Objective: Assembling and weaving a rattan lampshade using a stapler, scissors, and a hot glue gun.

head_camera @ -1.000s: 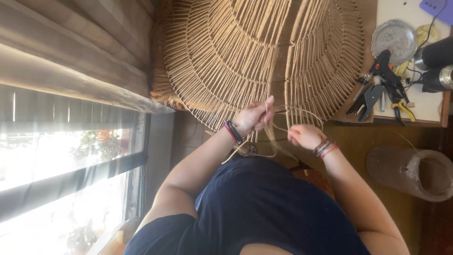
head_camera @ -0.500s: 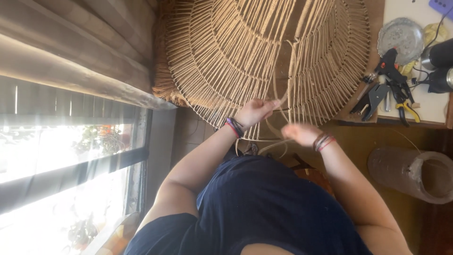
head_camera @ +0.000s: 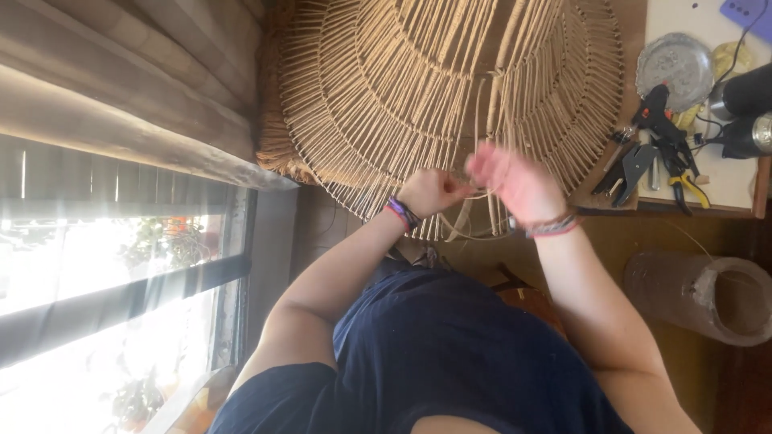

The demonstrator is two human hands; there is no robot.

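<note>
I saw the left hand (head_camera: 430, 191) pinching a cane strand (head_camera: 474, 193) at the woven wicker frame (head_camera: 386, 88), the blurred right hand (head_camera: 515, 181) half-open beside it, grip unclear.

The woven wicker frame (head_camera: 418, 88) is pale tan; the shirt (head_camera: 450, 354) is navy; the pliers (head_camera: 683, 186) have yellow handles.

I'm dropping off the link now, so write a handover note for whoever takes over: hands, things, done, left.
Left hand: closed at the wicker frame's lower rim, pinching a loose cane strand.
Right hand: raised beside it, blurred; grip unclear.
Wicker frame: stands ahead, spokes and rings mostly wound.
Pliers and glue gun: on the side table, untouched.
Left: loose strand ends hang at the rim, apparently unfinished.
</note>
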